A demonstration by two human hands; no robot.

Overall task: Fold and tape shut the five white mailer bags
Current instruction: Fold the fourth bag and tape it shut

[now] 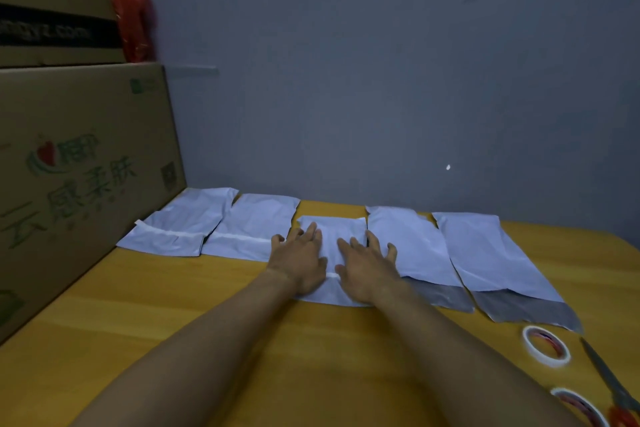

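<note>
Pressing flat on the third mailer bag (332,236), middle of the row of five on the worktop (173,305); left hand (301,260) and right hand (367,270) lay side by side, fingers (311,232) spread wide, holding nothing. Looked best to smooth outward along the tape strip, keeping the fold square. Two bags at 3 o'clock lay unfolded, grey flaps open; tape roll (546,346) and scissors (609,381) waited at 4 o'clock

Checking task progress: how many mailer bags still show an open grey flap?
2: the fourth bag beside the right hand, and the far-right bag, grey flaps toward the person.
</note>
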